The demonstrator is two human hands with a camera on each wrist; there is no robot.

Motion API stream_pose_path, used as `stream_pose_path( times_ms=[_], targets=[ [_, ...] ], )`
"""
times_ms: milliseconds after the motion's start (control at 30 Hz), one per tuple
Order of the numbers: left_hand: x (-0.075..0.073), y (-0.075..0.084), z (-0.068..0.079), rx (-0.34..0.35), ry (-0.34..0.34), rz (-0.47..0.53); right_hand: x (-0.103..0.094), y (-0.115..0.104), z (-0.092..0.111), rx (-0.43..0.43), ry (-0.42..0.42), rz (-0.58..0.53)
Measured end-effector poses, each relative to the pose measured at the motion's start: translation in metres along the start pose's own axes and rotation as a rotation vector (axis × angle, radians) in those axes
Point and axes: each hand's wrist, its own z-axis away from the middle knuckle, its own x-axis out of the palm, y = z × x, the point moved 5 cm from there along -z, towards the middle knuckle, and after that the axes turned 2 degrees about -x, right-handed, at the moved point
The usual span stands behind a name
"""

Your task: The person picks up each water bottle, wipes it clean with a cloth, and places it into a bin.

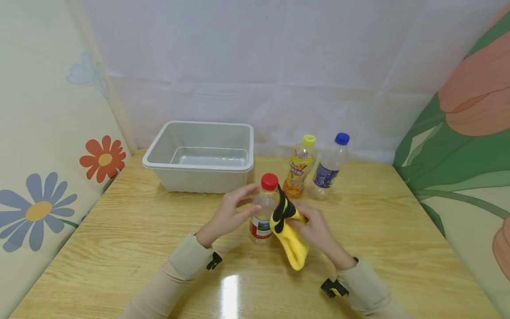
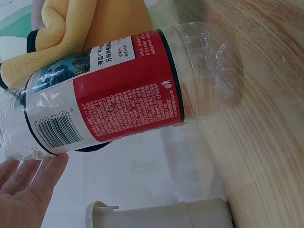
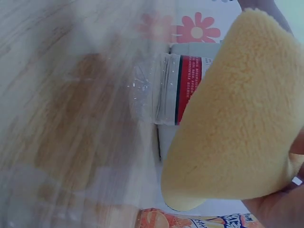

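Note:
A clear plastic bottle (image 1: 264, 208) with a red cap and a red-and-white label stands upright on the table. My left hand (image 1: 233, 212) is at its left side, fingers and thumb spread and fairly straight; in the left wrist view the fingertips (image 2: 57, 164) reach the bottle's (image 2: 128, 95) edge near the label's top. A folded yellow cleaning cloth (image 1: 292, 243) with black edging hangs from my right hand (image 1: 318, 226), which grips it against the bottle's right side. In the right wrist view the cloth (image 3: 237, 114) covers much of the bottle (image 3: 164, 90).
A grey plastic bin (image 1: 199, 179) stands behind and left of the hands. Behind and to the right are an orange-labelled bottle (image 1: 298, 170) with a yellow cap and a clear blue-capped bottle (image 1: 326, 175). A white sheet (image 1: 239, 53) hangs behind the wooden table (image 1: 119, 248).

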Motion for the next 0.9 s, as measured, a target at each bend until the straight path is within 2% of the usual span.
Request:
stream_pose_path(
  times_ms=[367,900],
  targets=[
    [0.001,-0.001,-0.001,0.006,-0.003,0.005,0.011,0.008,0.004,0.027,-0.088,0.072],
    [0.000,-0.002,0.001,0.022,-0.004,-0.008,0.027,0.016,0.006,0.073,-0.267,0.107]
  ],
)
